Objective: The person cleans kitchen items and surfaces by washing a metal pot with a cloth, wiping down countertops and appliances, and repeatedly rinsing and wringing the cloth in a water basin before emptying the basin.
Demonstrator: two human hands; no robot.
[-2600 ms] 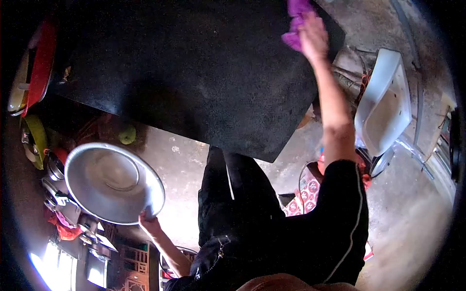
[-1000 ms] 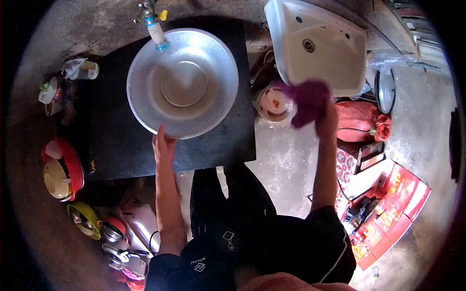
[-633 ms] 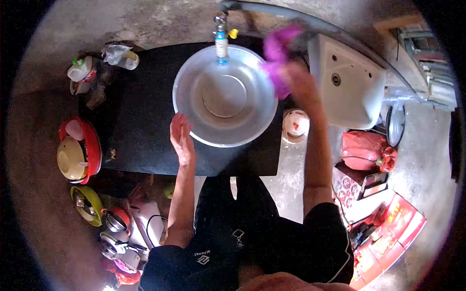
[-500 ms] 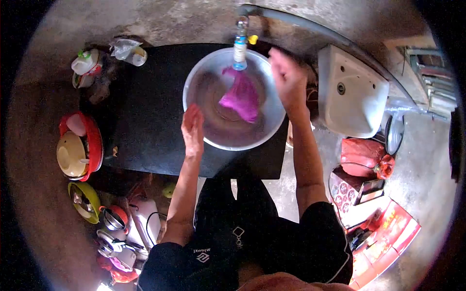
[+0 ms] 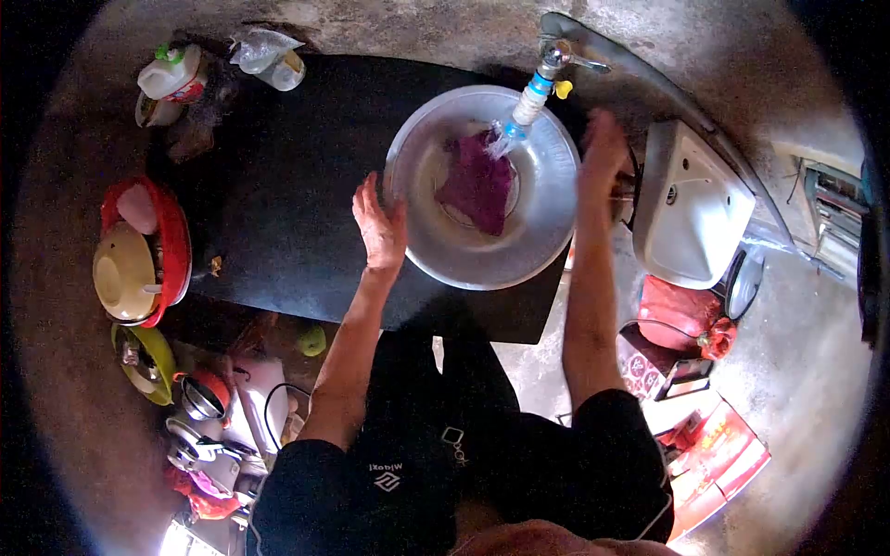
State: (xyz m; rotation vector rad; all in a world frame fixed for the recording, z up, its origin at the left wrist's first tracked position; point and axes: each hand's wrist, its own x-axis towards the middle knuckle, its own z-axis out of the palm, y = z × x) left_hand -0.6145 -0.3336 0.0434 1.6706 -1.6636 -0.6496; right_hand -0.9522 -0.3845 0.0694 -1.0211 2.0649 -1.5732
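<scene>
A wide metal basin (image 5: 547,232) stands on the black table, with a wet purple cloth (image 5: 477,185) lying in its bottom. Above its far rim, a tap (image 5: 556,56) with a white and blue nozzle (image 5: 528,107) lets water splash onto the cloth. My left hand (image 5: 378,227) is at the basin's left rim, fingers apart and holding nothing; whether it touches the rim is hard to say. Just off the right rim is my right hand (image 5: 603,153), smeared by motion, its fingers unclear.
The black table (image 5: 278,195) extends left of the basin. A white sink (image 5: 691,218) is at the right, near a red bag (image 5: 675,310). Left of the table are a red basin (image 5: 176,250) and a green bowl (image 5: 158,361). A grey pipe (image 5: 686,97) runs along the wall.
The view has shifted. Water now splashes from the nozzle, and the tap's lever shows pointing right. My right hand has moved from the basin's upper right rim to outside it. The cloth looks flatter and darker.
</scene>
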